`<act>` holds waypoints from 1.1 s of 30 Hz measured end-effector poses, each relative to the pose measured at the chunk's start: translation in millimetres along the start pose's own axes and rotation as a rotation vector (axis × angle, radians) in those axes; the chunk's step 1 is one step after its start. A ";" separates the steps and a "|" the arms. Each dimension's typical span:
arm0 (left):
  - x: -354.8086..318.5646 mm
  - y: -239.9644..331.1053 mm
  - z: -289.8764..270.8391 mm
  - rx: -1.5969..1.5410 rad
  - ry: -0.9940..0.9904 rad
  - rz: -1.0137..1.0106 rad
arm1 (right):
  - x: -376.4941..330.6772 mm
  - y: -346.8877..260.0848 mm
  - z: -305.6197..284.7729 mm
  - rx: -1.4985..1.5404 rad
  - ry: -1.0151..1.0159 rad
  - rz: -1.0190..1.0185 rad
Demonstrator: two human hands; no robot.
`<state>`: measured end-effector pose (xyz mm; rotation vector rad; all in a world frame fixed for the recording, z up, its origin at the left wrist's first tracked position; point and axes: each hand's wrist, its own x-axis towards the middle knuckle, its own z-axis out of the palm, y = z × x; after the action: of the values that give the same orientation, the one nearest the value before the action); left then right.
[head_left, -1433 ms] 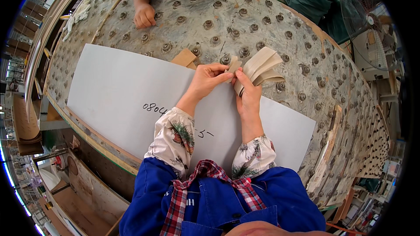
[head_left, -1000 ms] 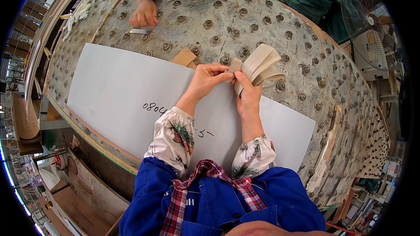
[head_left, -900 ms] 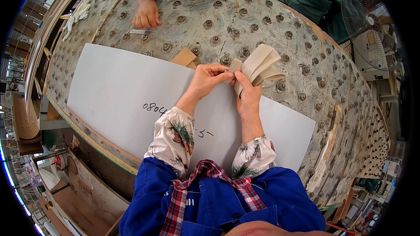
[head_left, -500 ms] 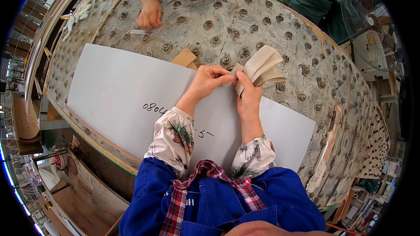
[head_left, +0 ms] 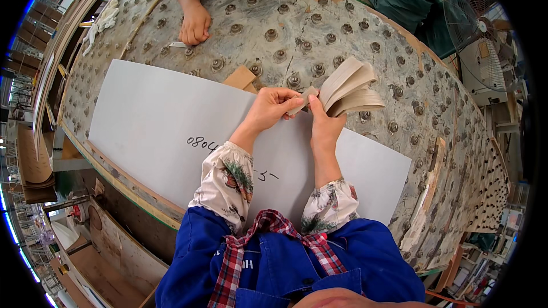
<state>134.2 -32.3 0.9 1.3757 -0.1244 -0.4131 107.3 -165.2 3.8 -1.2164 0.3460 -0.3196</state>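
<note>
My right hand [head_left: 326, 131] is closed round a bundle of thin beige strips [head_left: 349, 88], whose far ends fan out up and to the right. The strips look like veneer or stiff paper; I cannot tell which. My left hand [head_left: 269, 108] pinches the near end of the strips between thumb and fingers, just left of my right thumb. Both hands are over the far edge of a large pale grey sheet [head_left: 154, 108] with black handwriting. Beyond that edge lies a small brown board piece [head_left: 240, 77], partly hidden by the sheet.
The sheet rests on a worn table studded with ball rollers [head_left: 271, 35]. Across it, another person's hand [head_left: 195, 25] rests by a small pale flat piece [head_left: 181, 44]. White gloves [head_left: 103, 21] lie far left; a splintered wood strip [head_left: 423, 199] lies right. A fan [head_left: 484, 25] stands beyond.
The fanned strips have swung slightly right and spread wider, with my right hand shifting a little. The other person's hand has moved slightly nearer to me.
</note>
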 end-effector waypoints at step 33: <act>0.8 -5.4 5.8 0.067 0.020 0.047 | 3.6 -1.2 -3.4 0.152 0.065 0.020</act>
<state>131.9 -38.7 -3.3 1.4398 -0.1553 -0.3586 109.1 -170.0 3.6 -1.0543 0.3831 -0.3624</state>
